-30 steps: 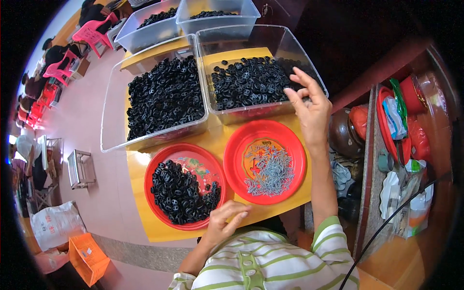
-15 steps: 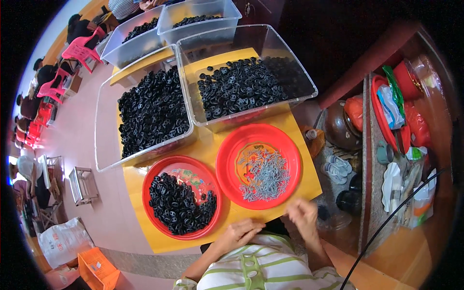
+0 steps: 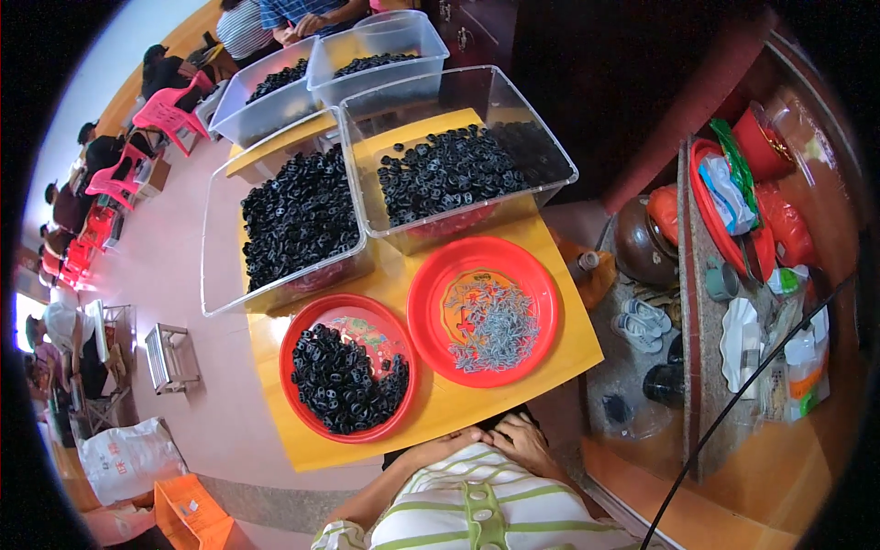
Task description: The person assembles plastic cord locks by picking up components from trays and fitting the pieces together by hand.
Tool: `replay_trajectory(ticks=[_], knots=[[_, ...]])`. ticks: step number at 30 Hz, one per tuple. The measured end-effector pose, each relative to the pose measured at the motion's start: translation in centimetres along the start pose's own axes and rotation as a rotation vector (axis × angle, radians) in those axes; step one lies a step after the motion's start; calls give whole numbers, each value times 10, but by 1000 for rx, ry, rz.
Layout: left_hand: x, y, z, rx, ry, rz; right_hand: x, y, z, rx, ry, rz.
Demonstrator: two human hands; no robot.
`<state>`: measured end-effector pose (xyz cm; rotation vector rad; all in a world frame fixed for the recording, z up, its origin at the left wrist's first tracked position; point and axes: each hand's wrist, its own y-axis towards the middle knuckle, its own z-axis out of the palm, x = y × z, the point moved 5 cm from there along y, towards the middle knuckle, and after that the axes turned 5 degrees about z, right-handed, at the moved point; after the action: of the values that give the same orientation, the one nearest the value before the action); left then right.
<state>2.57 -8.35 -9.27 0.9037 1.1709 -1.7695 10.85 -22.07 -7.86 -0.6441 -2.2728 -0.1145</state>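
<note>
The left hand [image 3: 456, 441] and right hand [image 3: 522, 440] rest together, their fingers' grip hidden from telling, while black pieces [image 3: 337, 380] and pins [image 3: 498, 330] lie in plates [image 3: 547, 316] on the bench [image 3: 577, 344], likely kept near for easy reach.

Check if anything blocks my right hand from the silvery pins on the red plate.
Nothing visible does; only the near margin of the yellow tabletop and the rim of the red plate lie between your right hand and the silvery pins.

Pinkish floor [image 3: 220, 394], pink chairs [image 3: 168, 110] at left, metal stool [image 3: 159, 359], pale wall [image 3: 119, 69].
</note>
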Motion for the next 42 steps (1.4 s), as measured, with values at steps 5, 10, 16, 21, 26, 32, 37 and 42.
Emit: replay_trajectory(ticks=[5, 10, 16, 21, 26, 32, 37, 42], knots=[[14, -2, -15, 28, 166, 48, -4, 2, 6, 126, 359, 188], [25, 8, -22, 79, 364, 122, 56, -6, -25, 489, 884, 192], [23, 12, 2, 143, 299, 52, 44, -34, -49, 668, 1183, 398], [-38, -6, 52, 350, 672, 556, 3, -61, -29, 533, 1090, 630], [22, 45, 85, 680, 650, 468, -17, -62, -20, 387, 980, 587], [19, 51, 74, 583, 524, 214, -12, -46, -32, 253, 898, 531], [29, 52, 70, 576, 527, 233, -10, -44, -29, 240, 976, 498], [38, 55, 66, 573, 521, 250, -5, -40, -38, 238, 895, 530]])
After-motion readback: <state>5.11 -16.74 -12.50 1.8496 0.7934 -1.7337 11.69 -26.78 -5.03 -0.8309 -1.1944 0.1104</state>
